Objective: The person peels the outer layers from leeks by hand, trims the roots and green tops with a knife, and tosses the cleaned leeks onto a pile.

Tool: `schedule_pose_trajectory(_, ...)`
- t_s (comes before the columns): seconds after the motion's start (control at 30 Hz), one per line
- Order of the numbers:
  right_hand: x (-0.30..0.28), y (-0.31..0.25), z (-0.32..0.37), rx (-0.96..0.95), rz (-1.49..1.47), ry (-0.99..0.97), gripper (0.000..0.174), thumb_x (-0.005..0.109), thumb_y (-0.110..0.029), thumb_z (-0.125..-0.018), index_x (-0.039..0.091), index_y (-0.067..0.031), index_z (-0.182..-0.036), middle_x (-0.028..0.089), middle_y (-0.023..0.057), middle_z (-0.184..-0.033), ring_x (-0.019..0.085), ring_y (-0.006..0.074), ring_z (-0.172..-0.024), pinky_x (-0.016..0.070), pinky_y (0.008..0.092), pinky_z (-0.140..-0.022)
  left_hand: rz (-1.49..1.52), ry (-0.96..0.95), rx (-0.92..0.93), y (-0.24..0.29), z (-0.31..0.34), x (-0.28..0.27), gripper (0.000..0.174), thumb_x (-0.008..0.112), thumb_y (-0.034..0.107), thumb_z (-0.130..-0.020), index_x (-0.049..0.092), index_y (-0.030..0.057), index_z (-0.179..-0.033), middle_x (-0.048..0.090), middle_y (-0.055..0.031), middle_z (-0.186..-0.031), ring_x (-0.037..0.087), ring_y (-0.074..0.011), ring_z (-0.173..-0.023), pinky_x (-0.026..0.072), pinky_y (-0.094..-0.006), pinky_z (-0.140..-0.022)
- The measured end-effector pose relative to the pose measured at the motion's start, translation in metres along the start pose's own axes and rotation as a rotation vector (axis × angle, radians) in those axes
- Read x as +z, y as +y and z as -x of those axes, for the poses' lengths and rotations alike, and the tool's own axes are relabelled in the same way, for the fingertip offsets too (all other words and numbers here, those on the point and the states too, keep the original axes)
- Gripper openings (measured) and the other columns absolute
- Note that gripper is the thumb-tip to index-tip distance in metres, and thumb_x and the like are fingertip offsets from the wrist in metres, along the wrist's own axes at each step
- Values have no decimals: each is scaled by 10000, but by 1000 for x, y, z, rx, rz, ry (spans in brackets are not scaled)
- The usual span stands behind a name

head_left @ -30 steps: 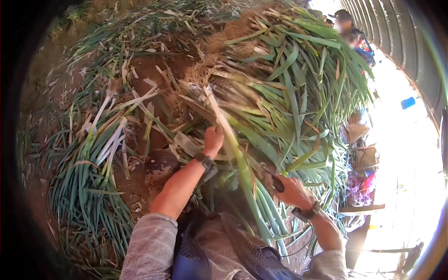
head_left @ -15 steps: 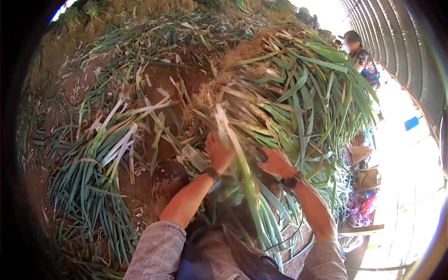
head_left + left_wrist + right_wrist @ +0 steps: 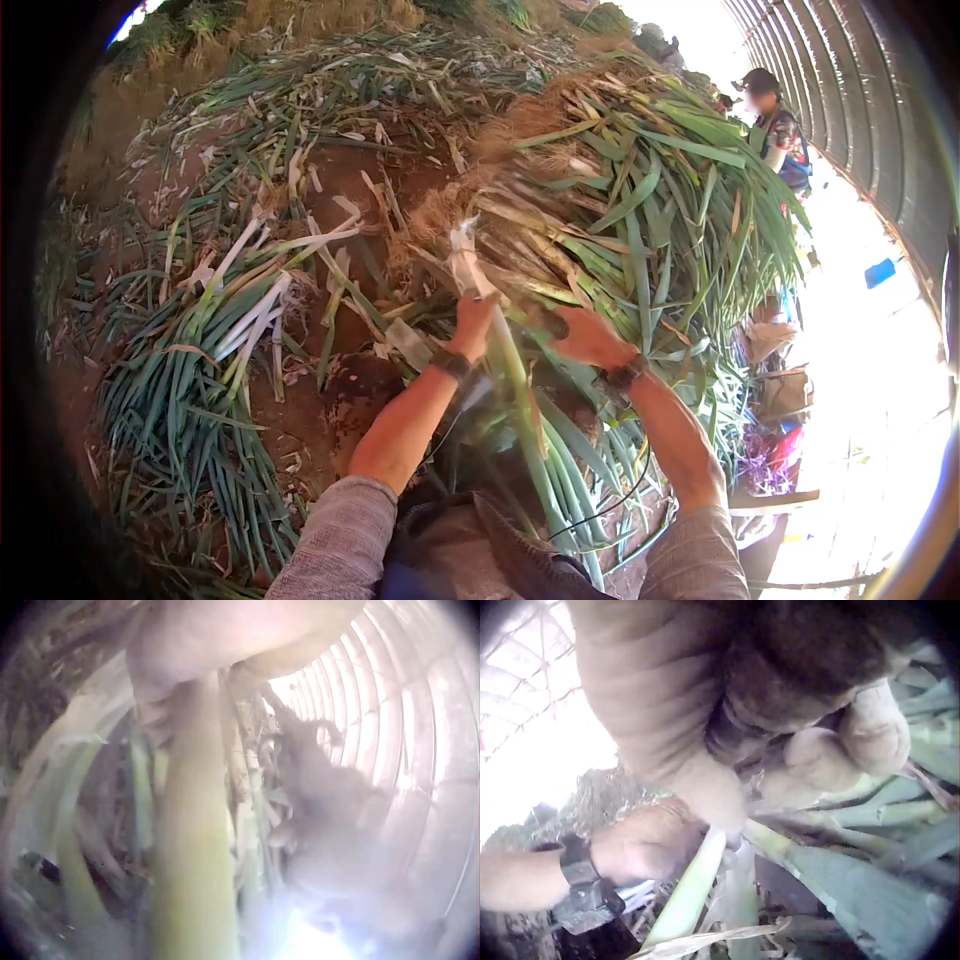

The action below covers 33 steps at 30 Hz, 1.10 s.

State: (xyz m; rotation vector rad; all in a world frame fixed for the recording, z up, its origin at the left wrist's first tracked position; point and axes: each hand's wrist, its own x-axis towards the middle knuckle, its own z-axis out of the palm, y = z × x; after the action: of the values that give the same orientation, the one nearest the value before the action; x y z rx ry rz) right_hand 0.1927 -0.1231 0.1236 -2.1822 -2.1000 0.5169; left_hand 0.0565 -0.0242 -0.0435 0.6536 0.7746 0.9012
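A long green onion (image 3: 518,375) with a pale root end slants toward the person's lap in the head view. My left hand (image 3: 474,325) grips its pale shank just below the roots. The left wrist view shows the thick stalk (image 3: 196,855) running down from the curled fingers. To the right of the stalk is my right hand (image 3: 596,340), its fingers curled around a dark object (image 3: 553,322) whose kind I cannot tell. In the right wrist view, the right thumb (image 3: 716,799) overlaps the top of a pale green stalk (image 3: 686,896), close to the left hand (image 3: 649,851).
A large heap of untrimmed green onions (image 3: 690,200) with brown roots lies ahead and right. Onions with white shanks (image 3: 215,350) lie on the ground at left, among scattered leaf scraps. Another person (image 3: 780,135) is at the far right, near the ribbed wall (image 3: 850,130). Cardboard (image 3: 785,395) lies at right.
The right hand has moved up and inward from beside the lower leaves, toward the left hand. The left hand's fingers looked looser half a second ago and now wrap the shank.
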Motion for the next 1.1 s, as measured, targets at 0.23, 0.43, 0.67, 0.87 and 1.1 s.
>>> schedule_pose_trajectory(0.23,0,31,72,112,-31,-130,482,697,-311,-764,621,-84,-1183,674,211,-997,641,386,-963,498,477,-836,529,-238,-319,6,36,7,464,444,632,-970,443,171,-924,335,50,-644,336,-109,-534,312,-303,-500)
schedule_pose_trajectory(0.43,12,26,94,168,-27,-79,443,696,-315,-771,633,-51,-1122,665,238,-953,625,428,-934,490,500,-814,386,-263,-394,-1,36,5,377,515,508,-984,443,210,-765,298,50,-525,348,-104,-458,307,-303,-446)
schedule_pose_trajectory(0.67,8,25,53,108,22,57,456,718,-318,-757,622,-54,-1117,669,206,-913,633,410,-884,496,481,-775,370,-225,-392,-2,43,9,218,542,359,-939,598,149,-929,511,29,-639,332,-98,-430,241,-281,-415)
schedule_pose_trajectory(0.87,7,35,25,76,-4,130,355,630,-245,-771,633,-101,-1096,669,208,-949,621,423,-904,491,489,-781,406,-292,-300,6,48,3,352,508,296,-959,530,-2,-1146,630,-135,-953,581,-215,-655,516,-380,-539)
schedule_pose_trajectory(1.1,-8,53,71,118,117,-159,355,636,-263,-768,628,-84,-1075,663,207,-915,622,419,-903,482,518,-787,427,94,-111,3,11,-18,389,559,221,-945,503,-55,-1215,577,-202,-1201,625,-346,-1069,570,-504,-816)
